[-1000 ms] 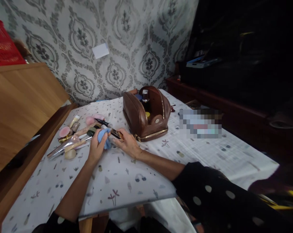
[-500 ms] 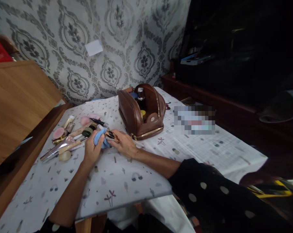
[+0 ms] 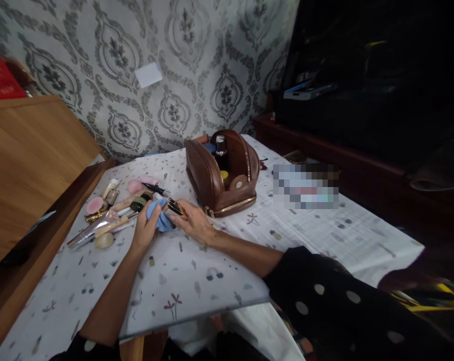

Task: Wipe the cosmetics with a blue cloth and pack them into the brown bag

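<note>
My left hand [image 3: 144,231] is closed on a crumpled light-blue cloth [image 3: 161,220]. Close beside it, my right hand [image 3: 195,221] grips a small cosmetic container [image 3: 177,206] with a dark, shiny, gold-edged side; its exact kind is unclear. The cloth lies against the container between my two hands. Just behind and to the right stands an open brown leather makeup bag [image 3: 208,178], a dark bottle with a silver cap [image 3: 221,145] and a yellow lid [image 3: 224,176] showing inside. Left of my hands lies a pile of cosmetics, including a pink sponge [image 3: 134,186] and a silvery pink tube [image 3: 89,231].
The items rest on a white patterned tablecloth [image 3: 197,288]. A wooden panel [image 3: 35,150] borders the table at left, a papered wall behind. At right are a blurred-out package [image 3: 305,188] and a dark red ledge [image 3: 347,170].
Both hands keep their hold on cloth and container, which has turned slightly in my right hand. The whole view has shifted a little, so everything appears slightly further right.
</note>
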The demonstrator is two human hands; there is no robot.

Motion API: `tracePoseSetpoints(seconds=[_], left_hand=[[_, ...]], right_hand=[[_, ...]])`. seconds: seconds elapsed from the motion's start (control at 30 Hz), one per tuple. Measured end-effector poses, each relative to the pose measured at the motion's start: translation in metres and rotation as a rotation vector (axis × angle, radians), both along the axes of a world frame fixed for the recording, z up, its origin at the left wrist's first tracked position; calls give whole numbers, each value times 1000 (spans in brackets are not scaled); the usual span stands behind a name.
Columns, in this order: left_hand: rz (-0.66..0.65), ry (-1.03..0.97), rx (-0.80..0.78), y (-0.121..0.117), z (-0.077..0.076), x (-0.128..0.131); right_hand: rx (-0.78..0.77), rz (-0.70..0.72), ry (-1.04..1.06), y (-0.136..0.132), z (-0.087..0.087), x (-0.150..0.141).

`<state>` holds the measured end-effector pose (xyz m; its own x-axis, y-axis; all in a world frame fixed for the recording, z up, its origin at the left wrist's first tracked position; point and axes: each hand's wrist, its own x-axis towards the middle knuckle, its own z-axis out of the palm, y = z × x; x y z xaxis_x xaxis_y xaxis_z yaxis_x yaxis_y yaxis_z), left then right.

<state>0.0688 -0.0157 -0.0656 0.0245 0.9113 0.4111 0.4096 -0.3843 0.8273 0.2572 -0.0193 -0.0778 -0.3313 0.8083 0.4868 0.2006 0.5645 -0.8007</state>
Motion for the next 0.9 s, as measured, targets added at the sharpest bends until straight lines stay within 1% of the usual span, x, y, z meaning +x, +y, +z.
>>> tracePoseSetpoints(seconds=[0.1, 0.27, 0.37, 0.47, 0.6, 0.77, 0.9], left_hand=[[-2, -141, -44, 4, -5, -1], [0, -439, -124, 11, -12, 0], [-3, -509, -116, 12, -12, 2], [5, -447, -78, 11, -11, 3], [57, -265, 14, 5, -4, 4], [111, -47, 107, -6, 10, 8], [112, 85, 156, -13, 16, 11]], right_hand=[[1, 21, 74, 3, -4, -1], [-49, 52, 156, 10, -9, -3], [-58, 73, 161, 12, -10, -3], [-61, 65, 124, 11, -10, -4], [-77, 42, 56, 9, -9, -5], [-100, 45, 83, 6, -6, -6], [-51, 27, 112, 7, -5, -6]])
